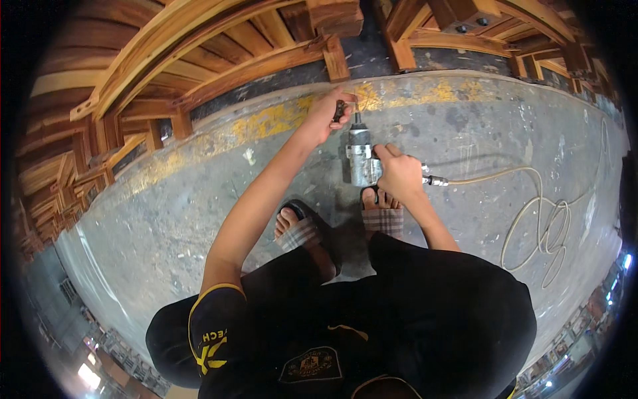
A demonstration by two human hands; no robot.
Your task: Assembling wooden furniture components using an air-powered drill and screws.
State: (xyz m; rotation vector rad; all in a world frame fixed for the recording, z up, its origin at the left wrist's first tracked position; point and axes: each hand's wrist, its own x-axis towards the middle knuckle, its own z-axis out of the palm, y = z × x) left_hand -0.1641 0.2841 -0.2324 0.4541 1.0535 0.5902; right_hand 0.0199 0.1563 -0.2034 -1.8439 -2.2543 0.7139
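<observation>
My right hand (401,171) is wrapped round the handle of a silver pneumatic impact driver (361,165). Its dark nose and thin bit point away from me, toward the wooden furniture. Close to the tip of the bit is my left hand (324,118), with its forefinger and thumb reaching toward it. Curled in that hand's other fingers are small dark pieces (340,110), perhaps screws, too small to name surely. Whether the fingertips touch the bit I cannot tell.
A pale air hose (488,178) runs right from the driver and lies in loose coils. Wooden slatted furniture (256,76) stands along the far side and left. A worn yellow stripe (266,126) crosses the grey floor (199,199). My sandalled feet (382,218) are just below the driver.
</observation>
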